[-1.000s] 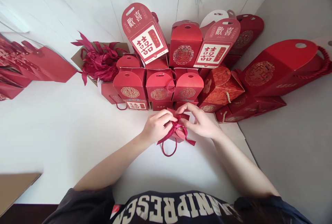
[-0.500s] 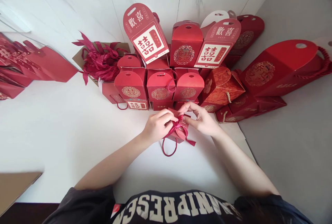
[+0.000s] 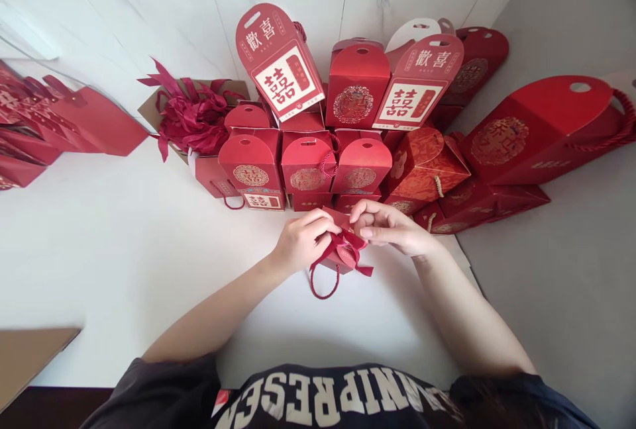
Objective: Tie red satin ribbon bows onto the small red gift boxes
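A small red gift box [image 3: 342, 263] stands in front of me, with a dark red twisted cord handle [image 3: 324, 298] lying towards me. Crimson ribbon [image 3: 350, 241] crosses its top in a bow-like tangle of loops, one tail hanging to the right. My left hand [image 3: 305, 238] pinches the ribbon near the middle, against the box's left side. At the right loop, my right hand [image 3: 390, 227] has its thumb and index finger apart and the other fingers curled. Its thumb tip lies at the ribbon's edge; whether it touches is hard to see.
Behind the box, red gift boxes [image 3: 307, 161] are stacked in rows before the marbled wall. A brown carton [image 3: 149, 111] holds a heap of crimson ribbons [image 3: 191, 118]. Larger boxes [image 3: 527, 128] stand right by the grey wall, red bags [image 3: 99, 121] far left. Brown cardboard [image 3: 34, 356] sits lower left.
My right hand has drawn back slightly to the right, and its thumb and index finger have parted. The ribbon's right loop has shifted. My left hand stays in place.
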`<state>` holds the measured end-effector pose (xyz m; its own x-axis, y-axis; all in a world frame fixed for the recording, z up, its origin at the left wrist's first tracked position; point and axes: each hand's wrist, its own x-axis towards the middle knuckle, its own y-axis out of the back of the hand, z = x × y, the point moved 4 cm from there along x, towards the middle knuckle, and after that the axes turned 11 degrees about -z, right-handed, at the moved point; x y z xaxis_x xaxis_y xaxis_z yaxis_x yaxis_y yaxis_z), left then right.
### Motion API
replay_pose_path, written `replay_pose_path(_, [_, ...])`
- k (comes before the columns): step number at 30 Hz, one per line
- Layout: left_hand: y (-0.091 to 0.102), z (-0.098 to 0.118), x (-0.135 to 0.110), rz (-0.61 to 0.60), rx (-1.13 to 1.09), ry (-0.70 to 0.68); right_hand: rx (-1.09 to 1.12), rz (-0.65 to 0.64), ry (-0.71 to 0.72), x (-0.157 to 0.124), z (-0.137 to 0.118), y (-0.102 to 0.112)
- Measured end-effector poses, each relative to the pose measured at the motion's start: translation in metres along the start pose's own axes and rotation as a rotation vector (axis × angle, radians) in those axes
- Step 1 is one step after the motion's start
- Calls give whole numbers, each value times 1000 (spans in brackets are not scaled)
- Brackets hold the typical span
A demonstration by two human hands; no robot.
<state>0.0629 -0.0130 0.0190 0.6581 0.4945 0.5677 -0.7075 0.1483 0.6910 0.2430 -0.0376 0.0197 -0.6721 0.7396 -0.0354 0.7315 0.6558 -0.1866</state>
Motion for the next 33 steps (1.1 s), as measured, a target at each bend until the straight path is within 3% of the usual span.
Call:
replay_pose_path(5, [0, -2, 0, -8, -23, -8, -69, -9, -175, -13, -9, 10])
replay_pose_path(12, [-1, -2, -1, 6, -42, -20, -454, -128, -344, -34, -23, 12])
replay_pose_path(17, [-1, -2, 0, 6, -20, -14, -632, 114, -314, -30, -18, 20])
replay_pose_path(20, [0, -2, 1, -3, -29, -12, -727, 54, -281, -26, -17, 18])
replay_pose_path(24, [-1, -1, 0, 1, -38, -15, -457, 14, -92, -36, -29, 16])
replay_pose_path(27, [-1, -2, 0, 5, -49, -15, -320, 68, -152, -53, -34, 26])
replay_pose_path(30, [-2, -2, 0, 0, -51, -10, -541, 134, -319, -61, -33, 37])
replay_pose_path(33, [-2, -2, 0, -13, -47, -10, -800, 200, -260, -46, -32, 34])
